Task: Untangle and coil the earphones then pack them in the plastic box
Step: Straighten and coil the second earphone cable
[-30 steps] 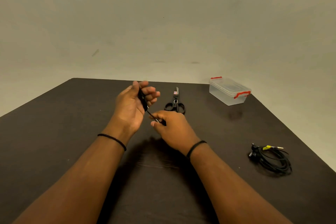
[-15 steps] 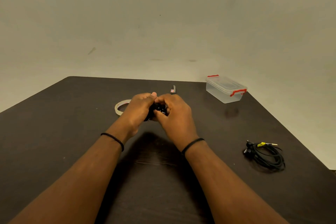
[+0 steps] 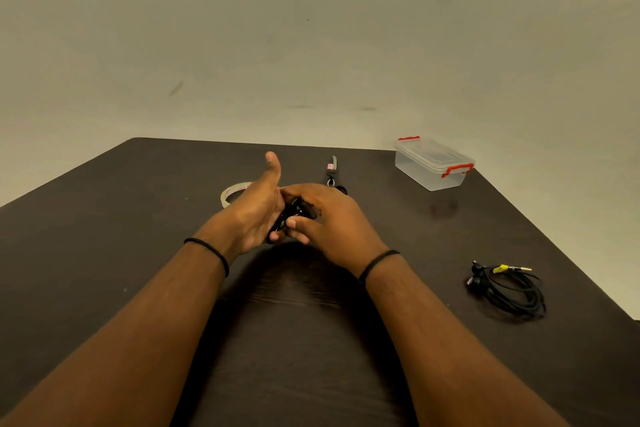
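Our two hands meet above the middle of the dark table (image 3: pixel 104 253), working one small black bundle of earphones (image 3: pixel 294 215) between them. Our left hand (image 3: pixel 258 215) cups the bundle from the side, thumb sticking straight up and free, while its lower fingers curl under the wire. Our right hand (image 3: pixel 329 215) comes over from the other side, fingers bent onto the bundle and the thumb pressing near its lower edge, so both hands are holding the same coil. How tidy the winding is we cannot tell, since the fingers cover most of it.

To our right, near the table's edge, a second pair of earphones (image 3: pixel 509 291) lies in a loose ring, its yellow-collared plug (image 3: pixel 512 268) resting on top. We judge this one already coiled and waiting.

The clear plastic box (image 3: pixel 433 165) with red latches sits at the far right corner, lid on and apparently with nothing inside, well apart from both sets. So the packing has not begun: we judge the coil in hand is nearly finished, and opening the box and placing both sets inside is left.

A roll of tape (image 3: pixel 230 194) peeks out behind our left hand, and scissors (image 3: pixel 331 172) lie beyond our right.
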